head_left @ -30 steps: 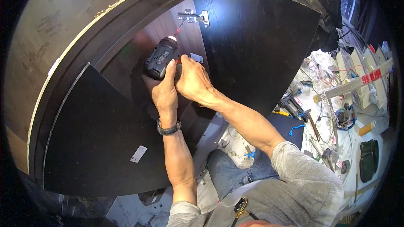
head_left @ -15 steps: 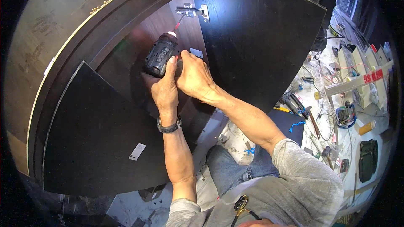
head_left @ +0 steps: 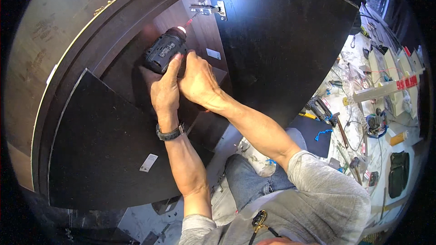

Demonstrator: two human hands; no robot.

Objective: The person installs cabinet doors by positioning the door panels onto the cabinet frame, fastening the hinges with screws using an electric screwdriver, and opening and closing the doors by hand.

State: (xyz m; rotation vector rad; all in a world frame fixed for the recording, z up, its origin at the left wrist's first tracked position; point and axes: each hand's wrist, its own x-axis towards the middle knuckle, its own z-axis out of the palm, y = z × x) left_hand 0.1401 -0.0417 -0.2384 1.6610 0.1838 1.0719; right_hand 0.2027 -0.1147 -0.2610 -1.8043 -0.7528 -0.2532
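Both my hands are closed round a black cordless drill (head_left: 164, 51) with a lit nose, held inside the dark cabinet. My left hand (head_left: 165, 90), below a wristwatch, supports its body from the left, thumb along the housing. My right hand (head_left: 200, 80) wraps round the handle, which is mostly hidden. From the nose a long red-and-dark driver bit (head_left: 189, 22) points up and right to a metal cabinet hinge (head_left: 205, 8). That hinge joins the wood-grain side wall to an open black door (head_left: 281, 45). Whether the tip sits in a screw is too small to tell.
A second black door (head_left: 104, 145) with a white label stands open at the left. Loose screws and a screwdriver lie along the cabinet top (head_left: 59, 31). On the floor at the right are a hammer (head_left: 341, 129), cables, a dark green pouch (head_left: 398, 174) and scattered tools.
The drill and both my hands have shifted left, and the drill body leans over more to the left. The bit still points toward the hinge.
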